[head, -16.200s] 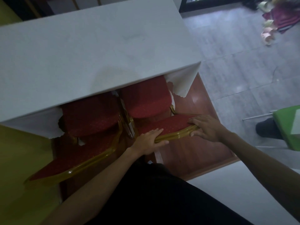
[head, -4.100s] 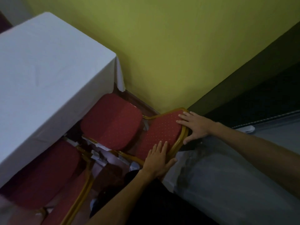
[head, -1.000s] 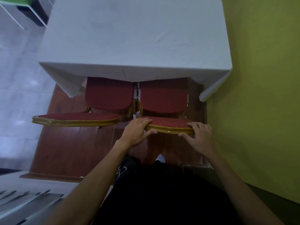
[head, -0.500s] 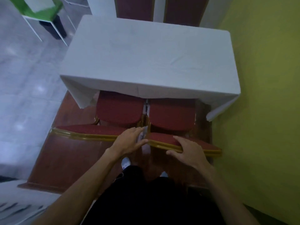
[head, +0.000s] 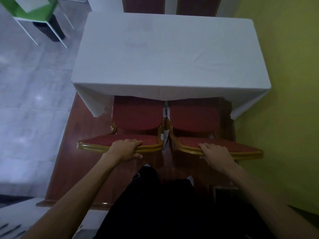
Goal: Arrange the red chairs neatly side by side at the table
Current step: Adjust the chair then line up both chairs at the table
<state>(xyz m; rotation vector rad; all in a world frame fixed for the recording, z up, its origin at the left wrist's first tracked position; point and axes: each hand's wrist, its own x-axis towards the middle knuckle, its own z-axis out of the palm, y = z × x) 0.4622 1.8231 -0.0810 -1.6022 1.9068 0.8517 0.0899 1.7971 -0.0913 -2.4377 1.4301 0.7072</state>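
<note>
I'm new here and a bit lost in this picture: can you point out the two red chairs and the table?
left red chair (head: 136,116): head view, on its seat cushion.
right red chair (head: 194,117): head view, on its seat cushion.
table (head: 169,54): head view, on the white cloth covering its top.

- You're seeing a dim, underexposed pic w/ a bluish cast; no hard shadows.
- Brightest areas: white cloth on the bench (head: 165,52) and soft glare spots on the tiled floor (head: 38,98) at left.
- Wide-angle bend at the edges; the bench sides bow.
- Lower part is nearly black; detail there is lost.
- Overall soft, slightly smeared.
</note>
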